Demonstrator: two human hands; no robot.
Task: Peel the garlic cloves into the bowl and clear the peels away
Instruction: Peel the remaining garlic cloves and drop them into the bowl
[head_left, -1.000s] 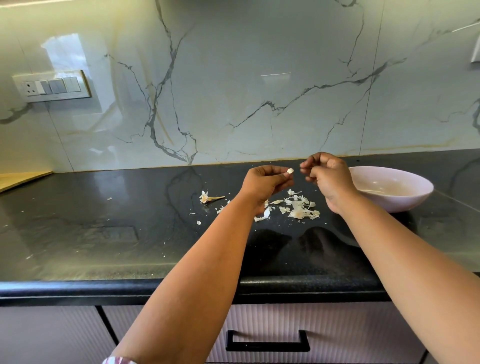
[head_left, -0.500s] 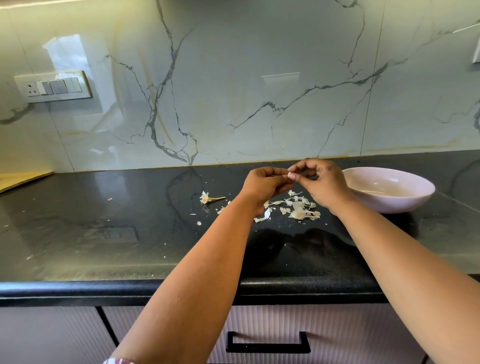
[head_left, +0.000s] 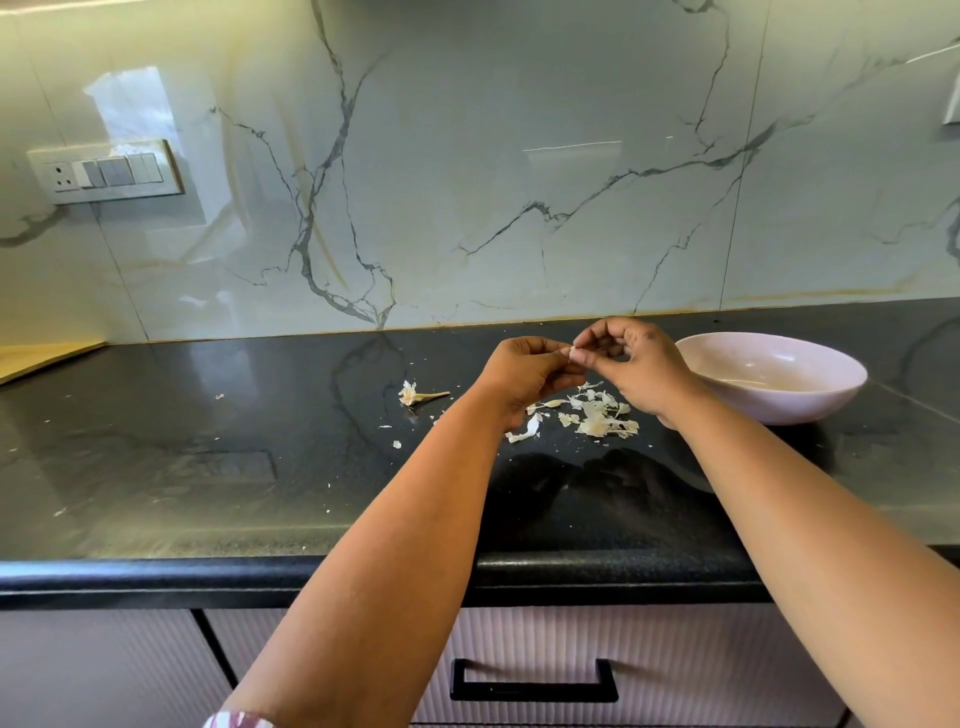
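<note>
Both hands meet above the black countertop (head_left: 260, 467). My left hand (head_left: 524, 371) and my right hand (head_left: 631, 364) together pinch a small white garlic clove (head_left: 573, 353) between their fingertips. Only a sliver of the clove shows. Directly below them lies a loose pile of pale garlic peels (head_left: 592, 413). A garlic stem with its dry root end (head_left: 418, 395) lies to the left of the pile. The pale pink bowl (head_left: 779, 405) stands on the counter just right of my right hand; what it holds is hard to make out.
Small peel flakes (head_left: 397, 444) are scattered over the counter left of the pile. A marble backsplash with a switch panel (head_left: 106, 171) rises behind. A wooden board edge (head_left: 47, 356) shows at far left. Below the counter's front edge is a drawer with a black handle (head_left: 535, 680).
My right hand moved left from near the bowl to meet my left hand, and its fingertips now pinch the clove that the left hand alone held a second ago.
</note>
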